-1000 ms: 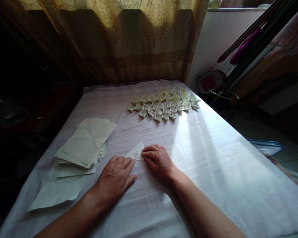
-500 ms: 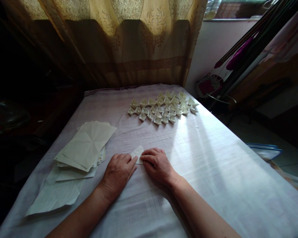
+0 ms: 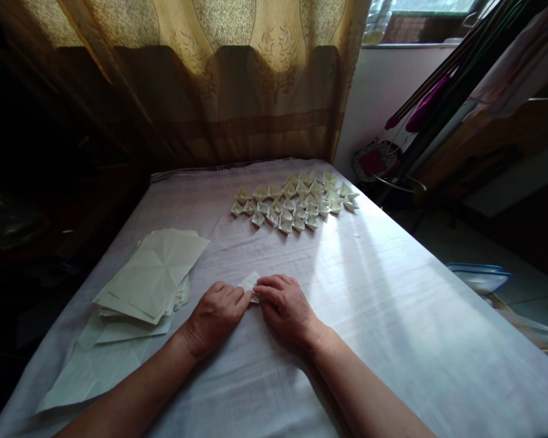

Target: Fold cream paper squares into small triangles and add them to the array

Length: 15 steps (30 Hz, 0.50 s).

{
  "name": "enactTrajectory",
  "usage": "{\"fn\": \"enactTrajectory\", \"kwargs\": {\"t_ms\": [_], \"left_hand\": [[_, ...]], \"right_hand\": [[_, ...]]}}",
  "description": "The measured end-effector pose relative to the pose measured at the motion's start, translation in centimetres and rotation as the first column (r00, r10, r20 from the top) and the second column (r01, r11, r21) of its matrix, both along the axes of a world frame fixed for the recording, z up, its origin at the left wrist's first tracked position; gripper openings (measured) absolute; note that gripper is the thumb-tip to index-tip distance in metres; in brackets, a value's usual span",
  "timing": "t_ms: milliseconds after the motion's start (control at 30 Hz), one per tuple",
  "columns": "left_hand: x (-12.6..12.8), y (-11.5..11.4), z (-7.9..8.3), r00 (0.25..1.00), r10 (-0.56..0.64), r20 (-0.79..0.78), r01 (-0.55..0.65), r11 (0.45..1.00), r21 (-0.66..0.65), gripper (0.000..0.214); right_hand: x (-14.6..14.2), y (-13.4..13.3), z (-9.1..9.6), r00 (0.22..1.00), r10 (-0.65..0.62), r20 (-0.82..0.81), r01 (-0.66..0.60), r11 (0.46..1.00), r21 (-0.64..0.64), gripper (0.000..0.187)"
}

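A small folded piece of white paper [image 3: 250, 281] lies on the cloth between my two hands, partly hidden by the fingers. My left hand [image 3: 220, 313] holds its left side, thumb and fingers closed together at the edge. From the other side my right hand [image 3: 285, 306] presses on the paper, its fingers bent and close together. Beyond the hands stands a cluster of several small folded paper boats [image 3: 296, 204]. Left of my left hand is a stack of creased paper sheets [image 3: 158, 274], the lower ones jutting out toward me.
A pale lilac cloth [image 3: 383, 340] covers the table. At the far edge hangs a gold patterned curtain [image 3: 237, 91]. On the right, below table height, are a blue-rimmed clear container [image 3: 479, 278] and a round bag [image 3: 377, 161]. A tiny paper scrap [image 3: 356, 235] lies near the boats.
The view has shifted slightly, so everything sits a little lower and further left. My fingers have drawn closer together over the folded paper, and less of it shows.
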<state>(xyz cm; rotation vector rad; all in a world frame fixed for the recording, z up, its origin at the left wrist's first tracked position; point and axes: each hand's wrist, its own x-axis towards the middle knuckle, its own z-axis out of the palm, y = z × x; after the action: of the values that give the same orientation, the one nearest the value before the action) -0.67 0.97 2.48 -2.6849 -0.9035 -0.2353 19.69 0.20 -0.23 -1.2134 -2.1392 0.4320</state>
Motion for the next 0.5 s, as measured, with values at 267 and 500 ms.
{"fn": "enactTrajectory", "kwargs": {"t_ms": [267,500], "left_hand": [[-0.1,-0.4,-0.9,0.950,0.009,0.311,-0.006,1.000,-0.009,0.022],[0.0,-1.8,-0.8,0.932,0.040,0.361,-0.004,0.995,-0.101,0.021]], "right_hand": [[0.1,0.3,0.2,0.990,-0.085,0.111,0.081,0.996,0.042,0.030],[0.9,0.2,0.6,0.986,-0.036,0.166,0.032,0.999,0.025,0.022]]}}
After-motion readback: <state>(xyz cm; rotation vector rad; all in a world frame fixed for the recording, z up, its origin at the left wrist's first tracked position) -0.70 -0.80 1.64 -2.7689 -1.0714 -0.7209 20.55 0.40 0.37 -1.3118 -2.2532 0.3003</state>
